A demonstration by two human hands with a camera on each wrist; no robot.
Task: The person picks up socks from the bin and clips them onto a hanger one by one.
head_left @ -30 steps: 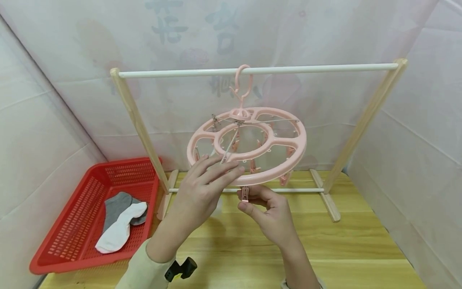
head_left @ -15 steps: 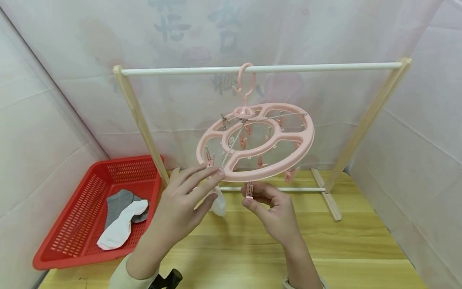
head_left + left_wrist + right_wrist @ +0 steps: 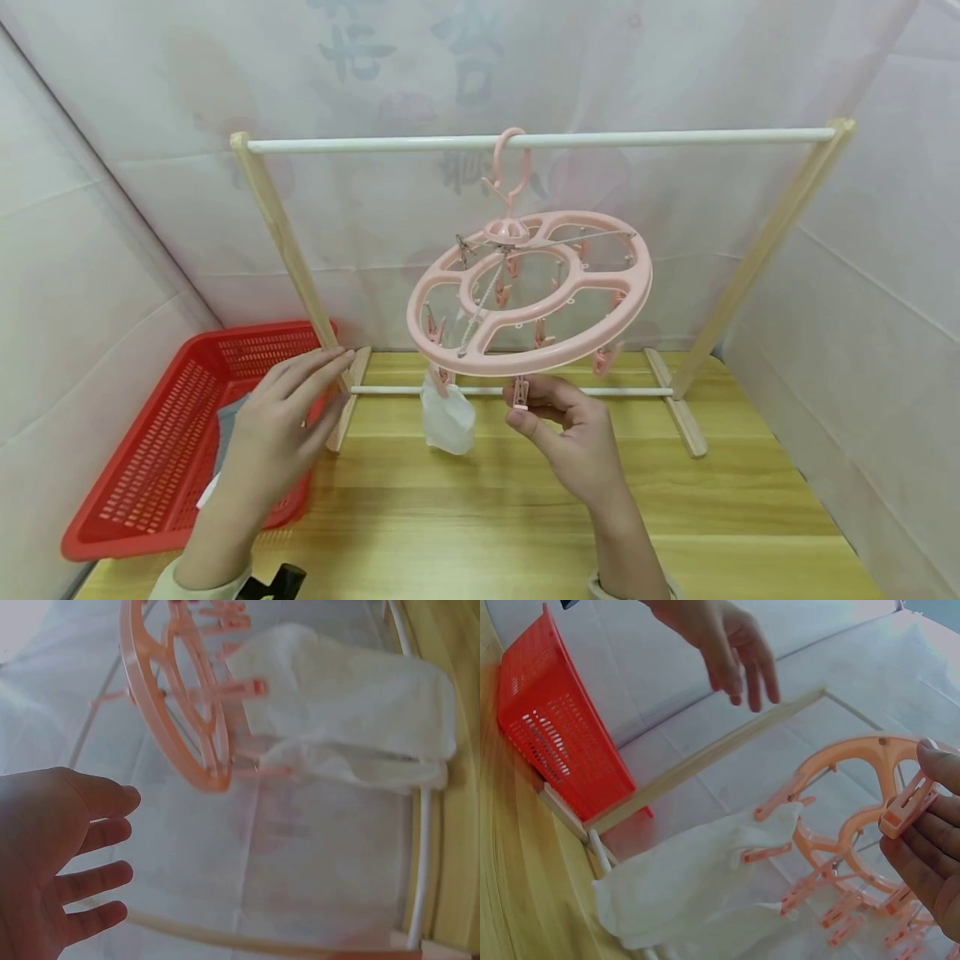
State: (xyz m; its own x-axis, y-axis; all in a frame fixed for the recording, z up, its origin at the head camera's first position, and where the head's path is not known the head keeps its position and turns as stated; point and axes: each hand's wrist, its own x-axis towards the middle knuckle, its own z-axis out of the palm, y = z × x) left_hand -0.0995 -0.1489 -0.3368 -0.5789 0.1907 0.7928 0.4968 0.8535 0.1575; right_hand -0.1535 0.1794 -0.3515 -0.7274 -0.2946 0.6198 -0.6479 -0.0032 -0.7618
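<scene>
A round pink clip hanger [image 3: 640, 279] hangs by its hook from a white rod, tilted toward me, with several pink clothespins below it. My right hand [image 3: 566, 442] pinches one clothespin [image 3: 521, 393] under the front rim between thumb and fingers; nothing is clipped in its mouth in the right wrist view. White socks [image 3: 682, 870] dangle from clothespins at the hanger's left side. My left hand [image 3: 285, 417] holds nothing, fingers extended, in the air over the right side of the red basket [image 3: 123, 543]. Beneath it, a grey sock [image 3: 225, 429] and a white sock [image 3: 207, 492] are mostly hidden.
The drying rack has wooden side posts [image 3: 757, 258], a white top rod [image 3: 637, 138] and a low white crossbar [image 3: 622, 392]. It stands on a wooden table [image 3: 525, 533]. Pale fabric walls [image 3: 862, 275] surround the table on the left, back and right.
My left hand has left the hanger's front rim and moved left to the basket, uncovering the hanging white sock. The hanger has shifted slightly right, while my right hand keeps its pinch on the clothespin.
</scene>
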